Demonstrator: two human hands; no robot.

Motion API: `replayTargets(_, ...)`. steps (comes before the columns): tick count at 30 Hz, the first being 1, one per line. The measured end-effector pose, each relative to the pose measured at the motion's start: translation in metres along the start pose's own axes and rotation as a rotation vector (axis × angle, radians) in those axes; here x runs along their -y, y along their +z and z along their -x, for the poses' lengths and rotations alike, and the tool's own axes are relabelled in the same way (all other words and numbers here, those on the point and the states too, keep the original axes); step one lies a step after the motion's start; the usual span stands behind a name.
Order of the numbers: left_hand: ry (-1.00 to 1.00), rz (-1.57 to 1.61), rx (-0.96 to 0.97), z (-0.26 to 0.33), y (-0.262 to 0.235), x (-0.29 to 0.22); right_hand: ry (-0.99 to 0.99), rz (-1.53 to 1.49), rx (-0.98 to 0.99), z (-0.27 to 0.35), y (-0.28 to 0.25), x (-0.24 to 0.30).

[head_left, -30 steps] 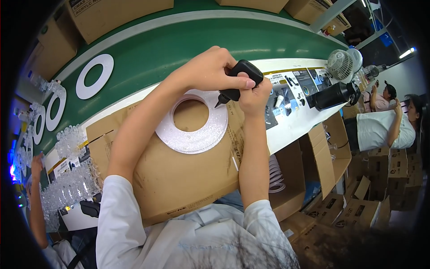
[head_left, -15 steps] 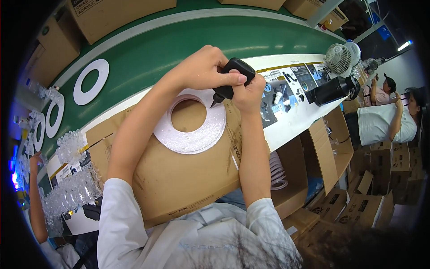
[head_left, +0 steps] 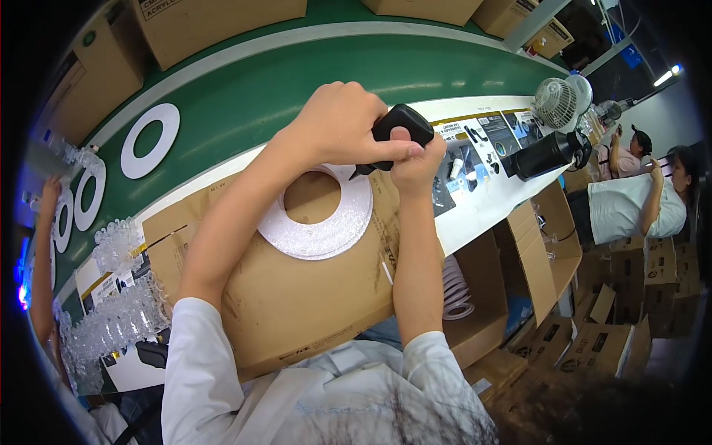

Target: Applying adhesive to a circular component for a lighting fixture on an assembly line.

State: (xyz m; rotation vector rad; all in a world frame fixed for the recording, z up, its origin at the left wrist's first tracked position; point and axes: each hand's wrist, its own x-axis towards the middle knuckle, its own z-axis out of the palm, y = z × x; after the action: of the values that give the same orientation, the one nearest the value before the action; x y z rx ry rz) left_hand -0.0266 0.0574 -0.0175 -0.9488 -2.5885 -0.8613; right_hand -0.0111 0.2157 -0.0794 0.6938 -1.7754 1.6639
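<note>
Both my hands are closed round a black tool with a pointed tip (head_left: 402, 126); its exact kind I cannot make out. My left hand (head_left: 340, 122) wraps it from the left, thumb lying across it. On the other side, my right hand (head_left: 420, 167) grips it with the thumb pressed on its body. The tip points down-left at the upper right part of a flat white speckled ring (head_left: 326, 239), and whether it touches cannot be seen. More than one ring edge shows there, as if stacked. The ring lies on a brown cardboard box (head_left: 297, 304), partly behind my left forearm.
White rings (head_left: 150, 141) lie on the green belt (head_left: 245, 96) to the left. Clear plastic parts (head_left: 119, 319) are piled at lower left, near a co-worker's arm (head_left: 43, 259). Right stand a black cylinder (head_left: 545, 156), a fan (head_left: 555, 102) and an open carton of rings (head_left: 455, 289).
My hands have shifted slightly right and down, and the black tool leans closer to level. At far left the co-worker's arm has reached farther up. The ring stays in place on the box.
</note>
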Motion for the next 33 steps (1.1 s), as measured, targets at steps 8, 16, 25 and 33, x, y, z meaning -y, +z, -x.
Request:
replayTargets(8, 0.111, 0.001, -0.007, -0.005, 0.007, 0.017, 0.002, 0.016, -0.003, 0.002, 0.007, -0.010)
replayTargets(16, 0.176, 0.179, -0.070, -0.006, 0.019, 0.029, -0.004, 0.078, -0.018, 0.001, 0.012, -0.010)
replayTargets(25, 0.217, 0.255, -0.042, -0.007, 0.026, 0.039, -0.006, 0.076, 0.001, 0.002, 0.011, -0.014)
replayTargets(33, 0.310, 0.284, -0.143, -0.010, 0.034, 0.045, -0.033, 0.093, -0.001, 0.002, 0.013, -0.014)
